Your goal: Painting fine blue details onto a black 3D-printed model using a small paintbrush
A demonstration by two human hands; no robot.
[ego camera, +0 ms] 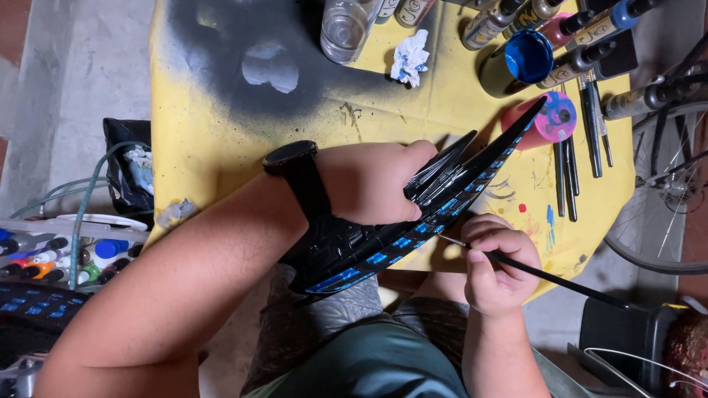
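A long, curved black wing-shaped piece [413,221] with rows of bright blue rectangles runs diagonally between the two hands, its pointed tip reaching up beyond the fingers toward a pink paint lid [554,118]. The left hand [372,182], a black watch [295,168] on its wrist, has its fingers curled tight around the upper ridges of the piece. Just below those fingers, the right hand [498,265] is clenched around a thin black paintbrush [546,276], whose tip touches the piece's lower edge while the handle trails away past the knuckles.

Under the hands lies a yellow table cover [199,147], smeared with a wide black spray stain and small paint flecks. Beyond the fingertips stand paint bottles [575,33], an open blue pot [527,55], a clear glass jar [343,29], a crumpled tissue [410,57] and spare brushes [582,140]. Out past the left forearm sits a tray of markers [59,258]; a bicycle wheel [664,191] stands beyond the right hand, over a grey concrete floor [66,74].
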